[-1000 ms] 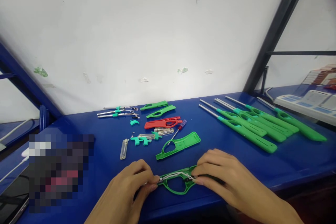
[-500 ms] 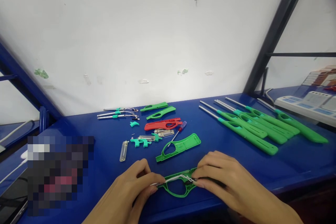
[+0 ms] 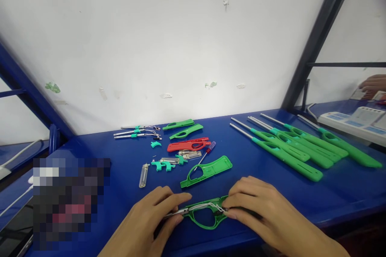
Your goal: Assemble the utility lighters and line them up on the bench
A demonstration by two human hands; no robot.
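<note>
A green lighter casing half (image 3: 202, 226) lies near the table's front edge, its hollow side and trigger loop showing. My right hand (image 3: 256, 207) grips its handle end, fingers hiding much of that part. At the other end, my left hand (image 3: 153, 217) pinches a metal lighter tube (image 3: 182, 211), with the index finger raised. White wires (image 3: 208, 204) run from the tube along the casing to my right fingertips. Just behind lies another green casing half (image 3: 215, 167). Beyond it are a screwdriver (image 3: 211, 147), a red casing (image 3: 183, 145), clear fuel tanks (image 3: 144, 175) and teal triggers (image 3: 167, 165).
Several green lighters (image 3: 289, 156) with metal tubes lie at the right. Wired tubes (image 3: 137, 131) and green casing pieces (image 3: 186, 131) rest by the wall. A blurred-out object (image 3: 70, 204) is at the left. Another person's hand (image 3: 374, 86) shows past the dark post, near a white power strip (image 3: 356, 122).
My left index finger has lifted, uncovering the metal tube's end at the casing. My right hand keeps its grip. Another person's hand has appeared at the far right.
</note>
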